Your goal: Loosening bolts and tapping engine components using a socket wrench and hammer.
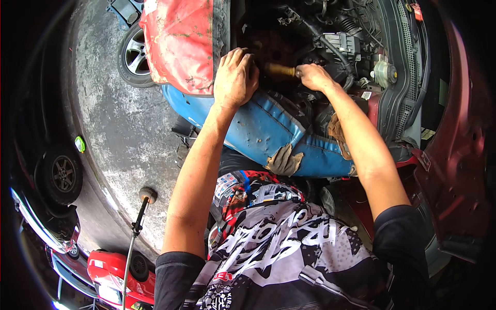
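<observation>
My left hand [235, 80] is at the dark inner edge of a worn red fender cover [178, 44], its fingers bent together over that edge. My right hand [314, 77] reaches into the engine bay [330, 31], closed round the end of a tool with a yellowish-brown handle [281, 70]. The handle points left toward my left hand. Blur and shadow hide the tool's far end, so its kind does not show. Beneath both forearms a blue padded cover [253, 129] drapes over the car's front edge. A dirty tan work glove [285, 160] lies on it.
A second brownish glove [337, 135] is right of the first, under my right forearm. On the right stands a dark red car panel [457, 160]. A loose wheel [135, 57] lies by the red cover. Lower left, a metal pole [132, 248] rises from the floor near a parked red car [121, 279].
</observation>
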{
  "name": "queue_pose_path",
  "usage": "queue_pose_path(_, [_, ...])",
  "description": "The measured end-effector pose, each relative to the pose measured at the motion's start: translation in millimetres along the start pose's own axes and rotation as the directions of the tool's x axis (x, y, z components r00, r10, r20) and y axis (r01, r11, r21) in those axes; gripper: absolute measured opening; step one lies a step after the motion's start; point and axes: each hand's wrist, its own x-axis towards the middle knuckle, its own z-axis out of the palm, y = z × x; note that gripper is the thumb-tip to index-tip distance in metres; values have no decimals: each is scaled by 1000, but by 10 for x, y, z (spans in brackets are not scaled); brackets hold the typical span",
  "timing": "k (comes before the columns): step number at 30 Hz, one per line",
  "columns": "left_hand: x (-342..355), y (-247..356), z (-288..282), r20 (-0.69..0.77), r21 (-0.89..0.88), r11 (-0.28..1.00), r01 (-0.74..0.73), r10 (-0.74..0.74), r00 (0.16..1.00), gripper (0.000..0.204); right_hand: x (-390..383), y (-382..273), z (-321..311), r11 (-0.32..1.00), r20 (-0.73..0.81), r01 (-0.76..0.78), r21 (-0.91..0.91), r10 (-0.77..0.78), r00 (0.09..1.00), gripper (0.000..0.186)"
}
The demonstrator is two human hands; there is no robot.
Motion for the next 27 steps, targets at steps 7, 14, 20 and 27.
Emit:
queue_pose_path(7, [62, 83, 51, -8, -21, 1000, -10, 10, 1000, 26, 157, 270, 96, 879, -116, -259, 400, 329, 937, 36])
queue_pose_path(14, [61, 106, 37, 13, -33, 999, 8, -8, 1000, 26, 50, 221, 120, 701, -10, -195, 686, 277, 961, 27])
queue_pose_path(20, [22, 61, 26, 39, -24, 1000, 10, -9, 999, 31, 23, 116, 24, 985, -107, 8, 170, 11, 994, 26])
queue_pose_path(27, [98, 145, 70, 60, -4, 1000, 9, -9, 998, 32, 86, 220, 190, 879, -231, -291, 378, 394, 889, 34])
